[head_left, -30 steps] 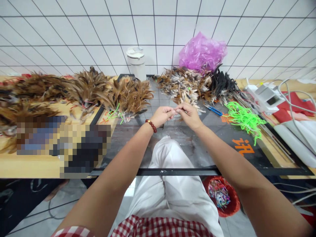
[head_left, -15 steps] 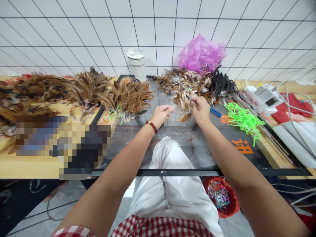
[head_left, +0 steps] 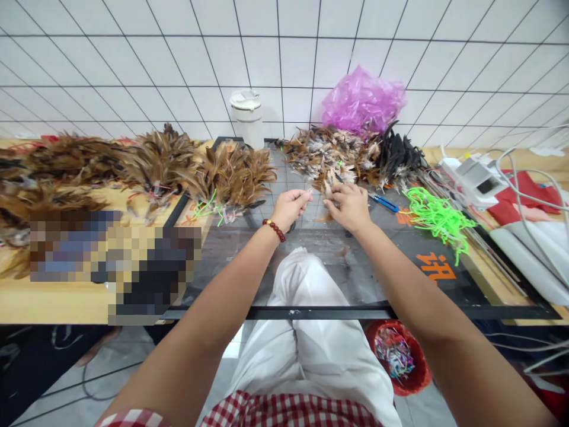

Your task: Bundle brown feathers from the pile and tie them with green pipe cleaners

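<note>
My left hand (head_left: pixel 291 206), with a bead bracelet at the wrist, is pinched closed above the glass tabletop (head_left: pixel 288 261). A small pale tip shows at its fingertips, too small to name. To its right, my right hand (head_left: pixel 351 207) reaches to the near edge of a pile of loose brown and white feathers (head_left: pixel 324 154). Its thumb stands apart from the fingers, and I see nothing held in it. A blue-handled cutting tool (head_left: pixel 386 203) lies just right of that hand. On the left sits a bunch of brown feathers (head_left: pixel 235 172) with green ties.
Green cords (head_left: pixel 438 216) lie on the right, near a white device (head_left: pixel 484 178) with cables. A white tumbler (head_left: pixel 248 118) and a pink plastic bag (head_left: pixel 362 101) stand by the wall. More feather bunches (head_left: pixel 160 157) fill the left. Below is a red bin (head_left: pixel 420 379).
My right hand has lowered slightly leftward, its pinch near a dark feather-like piece loosening as the fingers spread. My left hand stays pinched in nearly the same place.
</note>
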### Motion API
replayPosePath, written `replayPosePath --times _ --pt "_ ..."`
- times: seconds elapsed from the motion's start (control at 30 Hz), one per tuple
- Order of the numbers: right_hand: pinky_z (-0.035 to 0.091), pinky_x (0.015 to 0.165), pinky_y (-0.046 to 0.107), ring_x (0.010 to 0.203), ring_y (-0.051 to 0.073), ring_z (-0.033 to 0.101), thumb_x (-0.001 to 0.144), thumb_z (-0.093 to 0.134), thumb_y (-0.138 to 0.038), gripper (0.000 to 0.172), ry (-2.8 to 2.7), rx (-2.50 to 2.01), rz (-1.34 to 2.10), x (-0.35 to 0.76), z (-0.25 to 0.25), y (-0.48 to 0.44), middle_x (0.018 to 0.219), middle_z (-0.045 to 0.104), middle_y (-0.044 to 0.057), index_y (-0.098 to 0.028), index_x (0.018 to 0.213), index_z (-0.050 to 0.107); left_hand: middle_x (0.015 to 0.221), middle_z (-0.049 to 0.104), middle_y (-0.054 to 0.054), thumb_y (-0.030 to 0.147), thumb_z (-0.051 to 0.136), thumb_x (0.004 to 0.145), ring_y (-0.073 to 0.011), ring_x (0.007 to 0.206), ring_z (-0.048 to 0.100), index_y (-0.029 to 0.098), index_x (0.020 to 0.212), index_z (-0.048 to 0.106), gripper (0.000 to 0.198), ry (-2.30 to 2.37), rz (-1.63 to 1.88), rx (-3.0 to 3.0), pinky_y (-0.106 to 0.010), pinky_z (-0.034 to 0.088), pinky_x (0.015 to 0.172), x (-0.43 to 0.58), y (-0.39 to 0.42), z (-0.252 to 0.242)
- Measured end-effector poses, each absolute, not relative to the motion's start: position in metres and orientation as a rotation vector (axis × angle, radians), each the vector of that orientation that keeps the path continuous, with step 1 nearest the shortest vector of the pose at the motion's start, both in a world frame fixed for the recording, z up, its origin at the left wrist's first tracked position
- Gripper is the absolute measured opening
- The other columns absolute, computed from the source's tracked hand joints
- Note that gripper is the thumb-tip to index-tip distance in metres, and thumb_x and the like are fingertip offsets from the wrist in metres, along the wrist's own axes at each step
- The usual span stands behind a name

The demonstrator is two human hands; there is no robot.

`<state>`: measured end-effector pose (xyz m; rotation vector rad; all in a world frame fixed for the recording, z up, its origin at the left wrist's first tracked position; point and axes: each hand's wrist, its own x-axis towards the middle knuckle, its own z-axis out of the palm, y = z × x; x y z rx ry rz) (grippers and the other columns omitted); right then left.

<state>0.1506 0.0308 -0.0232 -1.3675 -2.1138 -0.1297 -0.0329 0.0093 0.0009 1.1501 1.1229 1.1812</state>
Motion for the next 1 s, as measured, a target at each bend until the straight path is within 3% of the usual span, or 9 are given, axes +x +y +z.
replayPosePath --times 0.1,0.23,0.47,0.67,0.8,0.9,1.0 --pt "0.029 0.092 0.044 0.103 0.025 0.054 0.086 0.051 -0.023 0.023 -2.047 -1.389 -0.136 0.152 -0.022 0.030 0.107 0.069 0.008 -0.022 0.095 0.071 0.049 0.044 0.005 0.031 0.063 0.078 -0.0029 0.039 0.036 0.013 0.068 0.061 0.021 1.134 1.207 1.122 -0.017 0.020 0.037 -0.033 0.010 0.001" --pt "0.034 0.092 0.042 0.105 0.024 0.057 0.088 0.049 -0.023 0.027 -1.966 -1.270 -0.151 0.148 -0.016 0.023 0.111 0.068 0.008 -0.023 0.106 0.069 0.051 0.046 0.005 0.031 0.064 0.077 -0.0029 0.041 0.039 0.013 0.070 0.061 0.019 1.115 1.277 1.051 -0.016 0.024 0.038 -0.031 0.011 -0.001" --pt "0.048 0.082 0.036 0.086 0.019 0.064 0.085 0.056 -0.030 0.015 -1.677 -1.029 0.330 0.124 -0.013 0.009 0.091 0.071 0.004 -0.023 0.093 0.067 0.060 0.055 0.003 0.032 0.068 0.075 -0.0047 0.052 0.050 0.013 0.073 0.062 0.020 1.067 1.426 0.860 -0.017 0.037 0.047 -0.027 0.013 -0.002" --pt "0.050 0.065 0.027 0.065 0.013 0.059 0.072 0.070 -0.034 0.019 -1.431 -1.001 0.671 0.115 -0.015 0.011 0.073 0.064 -0.001 -0.020 0.080 0.059 0.079 0.067 -0.003 0.026 0.070 0.074 -0.0076 0.072 0.061 0.012 0.072 0.063 0.015 0.865 1.362 0.788 -0.019 0.047 0.069 -0.022 0.010 0.000" --pt "0.050 0.060 0.027 0.061 0.012 0.057 0.067 0.075 -0.040 0.028 -1.470 -0.968 0.837 0.112 -0.016 0.009 0.068 0.062 -0.001 -0.020 0.075 0.058 0.065 0.059 0.001 0.028 0.065 0.079 -0.0053 0.060 0.054 0.013 0.069 0.057 0.020 0.741 1.307 0.777 -0.019 0.046 0.065 -0.021 0.007 0.002" --pt "0.053 0.068 0.031 0.067 0.014 0.061 0.069 0.073 -0.047 0.033 -1.481 -0.887 0.955 0.112 -0.017 0.010 0.075 0.066 0.001 -0.020 0.085 0.061 0.057 0.047 0.005 0.028 0.063 0.082 -0.0051 0.055 0.050 0.014 0.067 0.051 0.024 0.674 1.265 0.765 -0.020 0.047 0.065 -0.023 0.007 0.002" --pt "0.054 0.074 0.033 0.071 0.015 0.063 0.072 0.069 -0.052 0.039 -1.459 -0.847 1.027 0.115 -0.019 0.014 0.079 0.067 0.001 -0.021 0.095 0.062 0.058 0.045 0.004 0.028 0.061 0.083 -0.0069 0.059 0.053 0.015 0.065 0.048 0.026 0.656 1.213 0.812 -0.023 0.049 0.070 -0.026 0.006 0.001"
